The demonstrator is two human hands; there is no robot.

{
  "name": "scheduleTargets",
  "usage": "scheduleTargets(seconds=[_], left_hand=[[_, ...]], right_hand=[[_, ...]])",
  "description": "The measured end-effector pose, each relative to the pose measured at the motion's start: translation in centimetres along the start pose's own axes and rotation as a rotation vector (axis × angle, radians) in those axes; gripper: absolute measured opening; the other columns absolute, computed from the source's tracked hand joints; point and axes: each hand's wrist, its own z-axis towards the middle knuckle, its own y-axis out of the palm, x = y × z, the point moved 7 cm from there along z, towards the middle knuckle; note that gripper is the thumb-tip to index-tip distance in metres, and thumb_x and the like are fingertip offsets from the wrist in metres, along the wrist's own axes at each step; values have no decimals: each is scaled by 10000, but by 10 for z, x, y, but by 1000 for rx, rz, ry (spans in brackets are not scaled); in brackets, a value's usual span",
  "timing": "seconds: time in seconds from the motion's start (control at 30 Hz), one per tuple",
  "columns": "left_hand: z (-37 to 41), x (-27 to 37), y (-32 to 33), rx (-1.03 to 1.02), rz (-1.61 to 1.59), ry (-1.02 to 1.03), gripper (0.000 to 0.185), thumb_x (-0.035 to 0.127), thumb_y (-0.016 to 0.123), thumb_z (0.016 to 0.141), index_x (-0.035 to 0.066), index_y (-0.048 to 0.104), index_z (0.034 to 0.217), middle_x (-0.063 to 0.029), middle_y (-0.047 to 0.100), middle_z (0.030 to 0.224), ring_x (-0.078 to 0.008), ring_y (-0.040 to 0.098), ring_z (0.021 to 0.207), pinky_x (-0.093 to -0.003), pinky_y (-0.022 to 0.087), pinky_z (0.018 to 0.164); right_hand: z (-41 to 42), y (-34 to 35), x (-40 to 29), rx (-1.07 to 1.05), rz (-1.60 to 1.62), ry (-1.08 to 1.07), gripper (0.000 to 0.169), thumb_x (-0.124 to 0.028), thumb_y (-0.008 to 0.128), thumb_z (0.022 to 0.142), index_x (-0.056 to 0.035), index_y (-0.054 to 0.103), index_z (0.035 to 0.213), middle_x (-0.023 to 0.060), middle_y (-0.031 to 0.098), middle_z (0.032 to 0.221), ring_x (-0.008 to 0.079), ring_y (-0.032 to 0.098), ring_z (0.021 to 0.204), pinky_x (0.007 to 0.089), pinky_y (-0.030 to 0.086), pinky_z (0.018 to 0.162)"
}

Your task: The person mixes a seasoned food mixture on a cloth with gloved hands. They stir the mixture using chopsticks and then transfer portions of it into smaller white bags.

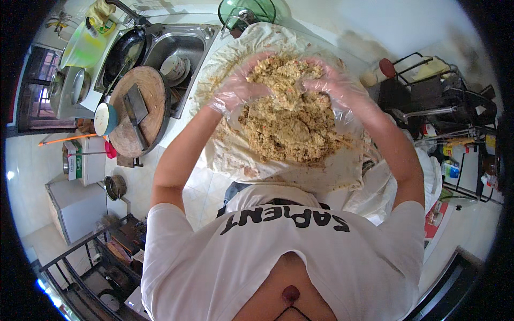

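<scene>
A large mound of crumbly, yellow-brown food mixture [287, 128] with small red bits lies on a stained white cloth [225, 156] before me. My left hand [249, 82], in a clear plastic glove, cups the far left side of the mound. My right hand [331, 84], gloved the same way, cups the far right side. Between them they hold a raised clump of the mixture, the fingers partly sunk in or behind it. Both hands are somewhat blurred.
Left of the cloth is a steel sink [182, 42] with stacked bowls. A round wooden chopping board [156, 90] holds a cleaver and a knife, with a blue bowl [106, 119] beside it. A black wok [128, 50] stands behind. A green glass lid [261, 10] is at the back, a black rack [425, 90] right.
</scene>
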Motion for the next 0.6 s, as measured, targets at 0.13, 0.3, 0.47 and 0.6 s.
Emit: scheduleTargets(seconds=[0.13,0.3,0.47,0.6], left_hand=[[-1,47,-5,152,151,-170,481,81,696,784,94,518,1230,-14,557,1186,-129,501,1089,-296,437,923],[2,57,8,122,175,-244,460,165,694,799,84,537,1223,-45,571,1179,-149,506,1100,-297,415,945],[8,69,18,44,355,78,488,109,661,799,120,509,1263,-95,478,1308,-219,417,1233,-334,327,1041],[19,59,26,-55,478,-2,658,182,693,777,151,387,1359,-100,336,1424,-251,337,1297,-343,293,1065]], right_hand=[[-13,-20,-9,55,23,-192,450,-307,676,795,-130,546,1188,79,544,1229,219,496,1122,369,346,984],[-17,-18,-30,44,-56,-235,314,-158,608,847,-101,573,1154,37,531,1208,167,453,1155,330,320,1017],[-23,-5,-42,30,79,-197,482,-181,610,847,-102,457,1296,52,522,1217,173,452,1156,359,411,953],[-21,6,-33,-114,135,-80,634,-333,588,866,-117,312,1394,115,409,1353,215,432,1211,409,468,897]])
